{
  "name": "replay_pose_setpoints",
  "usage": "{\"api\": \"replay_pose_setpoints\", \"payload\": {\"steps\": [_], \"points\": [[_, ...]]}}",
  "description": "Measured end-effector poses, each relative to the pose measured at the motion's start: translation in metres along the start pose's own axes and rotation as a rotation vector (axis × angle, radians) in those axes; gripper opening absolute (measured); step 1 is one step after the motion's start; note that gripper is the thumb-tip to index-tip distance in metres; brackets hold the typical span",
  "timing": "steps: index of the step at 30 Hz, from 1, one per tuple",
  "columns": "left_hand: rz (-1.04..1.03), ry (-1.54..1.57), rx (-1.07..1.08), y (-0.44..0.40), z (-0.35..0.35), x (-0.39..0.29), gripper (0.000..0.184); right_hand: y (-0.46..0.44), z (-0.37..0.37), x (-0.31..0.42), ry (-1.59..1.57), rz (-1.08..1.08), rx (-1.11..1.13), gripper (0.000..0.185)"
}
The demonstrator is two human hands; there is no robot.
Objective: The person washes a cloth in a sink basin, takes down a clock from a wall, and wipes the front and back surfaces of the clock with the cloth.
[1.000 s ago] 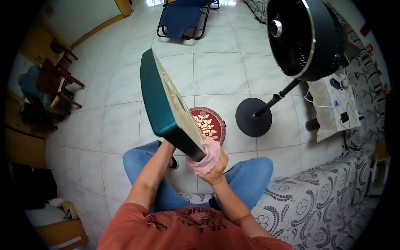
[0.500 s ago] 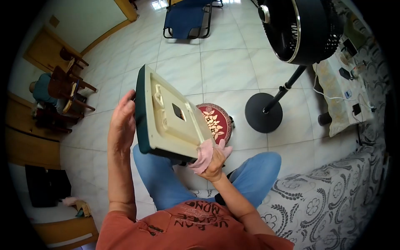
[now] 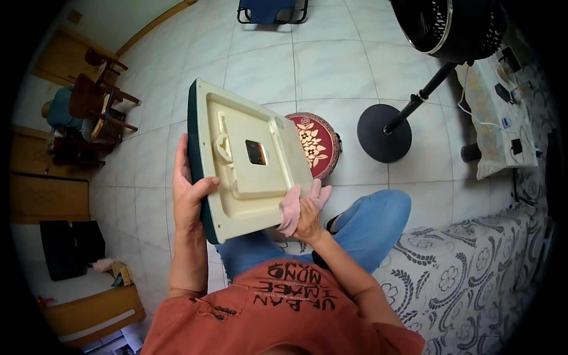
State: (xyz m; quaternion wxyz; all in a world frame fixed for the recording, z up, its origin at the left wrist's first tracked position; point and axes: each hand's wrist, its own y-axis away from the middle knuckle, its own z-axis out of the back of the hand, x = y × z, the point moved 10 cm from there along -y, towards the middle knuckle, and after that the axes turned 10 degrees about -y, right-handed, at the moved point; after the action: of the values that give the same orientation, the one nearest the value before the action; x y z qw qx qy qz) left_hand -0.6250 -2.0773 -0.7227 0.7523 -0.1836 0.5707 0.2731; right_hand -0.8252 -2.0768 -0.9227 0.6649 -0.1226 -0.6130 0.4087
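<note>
Tilted over my lap is a rectangular plastic panel (image 3: 248, 213), its cream side toward me and its outer edge dark green. That side is recessed, with a raised middle, a small loop-shaped part and a small dark window (image 3: 255, 152). My left hand (image 3: 190, 192) grips the left edge, thumb over the cream rim and fingers behind. At the lower right corner, my right hand (image 3: 309, 222) holds a pink cloth (image 3: 290, 210) against the panel. Some of the right fingers are hidden by cloth and panel.
Beyond the panel stands a round stool (image 3: 313, 145) with a red floral top. A black fan (image 3: 384, 133) is at right, near a cloth-covered table (image 3: 494, 139) with cables. A patterned sofa (image 3: 449, 278) lies beside my leg. Wooden chairs (image 3: 89, 97) and a person in teal are at left.
The panel has turned to show more of its cream face. My left hand, flat by the green edge before, now has its thumb over the rim. The whole view has shifted downward.
</note>
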Motion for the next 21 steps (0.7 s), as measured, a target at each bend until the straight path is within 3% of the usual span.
{"api": "replay_pose_setpoints", "payload": {"steps": [5, 8, 10, 11, 12, 14, 15, 17, 18, 20, 21], "points": [[0.005, 0.069, -0.017, 0.008, 0.009, 0.007, 0.1, -0.015, 0.016, -0.002, -0.098, -0.008, 0.093, 0.062], [-0.012, 0.108, -0.021, 0.009, 0.017, 0.017, 0.102, -0.028, 0.025, -0.009, -0.161, -0.151, 0.253, 0.045], [-0.038, 0.121, -0.03, 0.009, 0.022, 0.023, 0.103, -0.013, 0.015, -0.043, -0.983, -0.692, 0.254, 0.049], [-0.023, 0.117, -0.02, 0.01, 0.023, 0.025, 0.103, -0.014, 0.018, -0.053, -1.099, -0.826, 0.15, 0.066], [-0.025, 0.117, -0.028, 0.011, 0.024, 0.024, 0.103, -0.018, 0.017, -0.047, -1.101, -0.824, 0.158, 0.066], [-0.009, 0.171, -0.012, 0.013, 0.018, 0.02, 0.103, -0.103, 0.056, 0.02, -0.857, -0.436, -0.106, 0.082], [0.011, 0.162, -0.028, 0.014, 0.018, 0.019, 0.103, -0.108, 0.045, 0.023, -0.86, -0.433, -0.102, 0.082], [0.003, 0.16, -0.031, 0.016, 0.018, 0.019, 0.104, -0.121, 0.013, 0.053, -0.711, -0.228, 0.122, 0.092], [-0.004, 0.159, -0.029, 0.016, 0.018, 0.018, 0.104, -0.13, -0.01, 0.052, -0.962, -0.333, 0.115, 0.092], [0.019, 0.159, -0.024, 0.017, 0.018, 0.017, 0.104, -0.131, -0.06, 0.054, -0.245, 0.043, 0.351, 0.089], [0.009, 0.142, -0.02, 0.016, 0.018, 0.017, 0.104, -0.138, -0.07, 0.043, -0.245, 0.045, 0.351, 0.089]]}}
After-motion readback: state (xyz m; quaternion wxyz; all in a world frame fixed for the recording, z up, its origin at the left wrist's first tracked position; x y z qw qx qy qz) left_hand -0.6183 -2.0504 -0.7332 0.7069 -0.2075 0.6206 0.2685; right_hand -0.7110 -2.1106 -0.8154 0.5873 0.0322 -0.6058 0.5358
